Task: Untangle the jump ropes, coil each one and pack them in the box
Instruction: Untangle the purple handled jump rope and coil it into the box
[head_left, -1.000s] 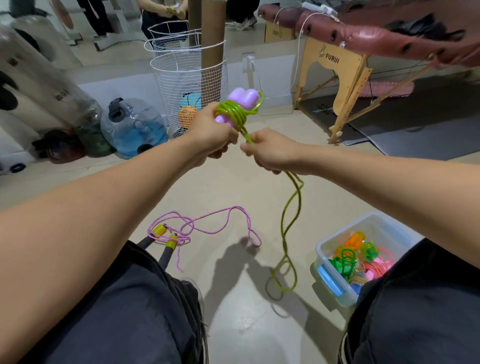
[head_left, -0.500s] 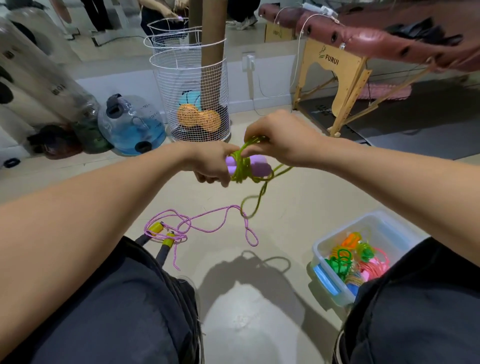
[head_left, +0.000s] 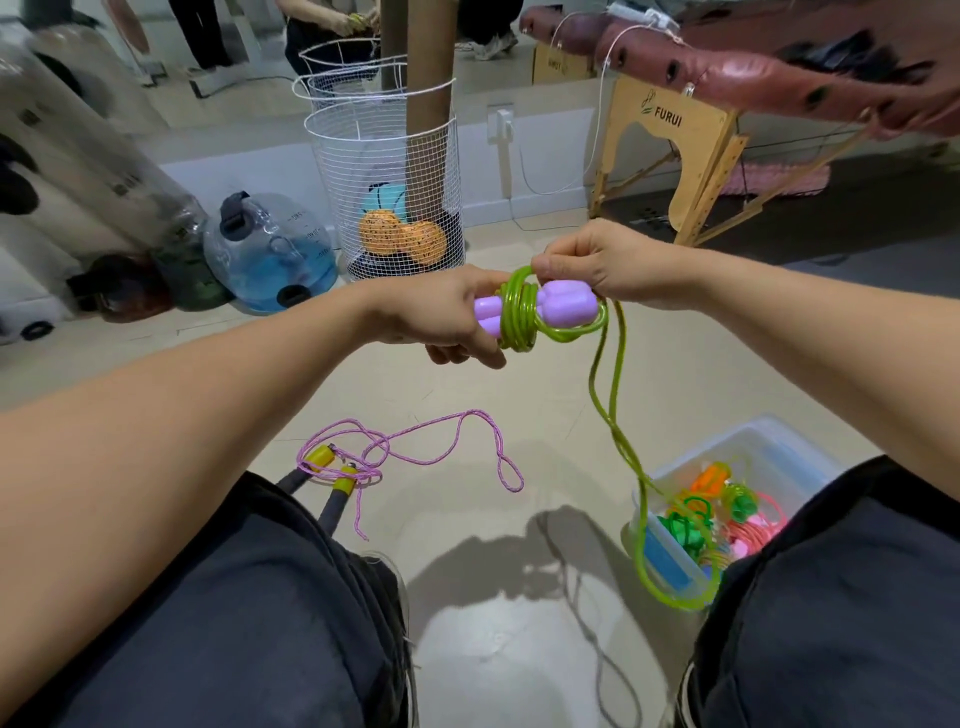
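We wind the green jump rope (head_left: 521, 312) around its purple handles (head_left: 558, 307), left hand (head_left: 447, 319) gripping the handles and right hand (head_left: 610, 270) pinching the cord, whose slack loop hangs past the clear box (head_left: 779, 452) of coiled ropes on the floor (head_left: 519, 405).

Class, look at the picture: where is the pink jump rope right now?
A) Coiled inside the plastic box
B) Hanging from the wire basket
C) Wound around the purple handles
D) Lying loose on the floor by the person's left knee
D: the pink jump rope sprawls uncoiled on the floor beside the left knee, while the green jump rope is the one wound on the purple handles.
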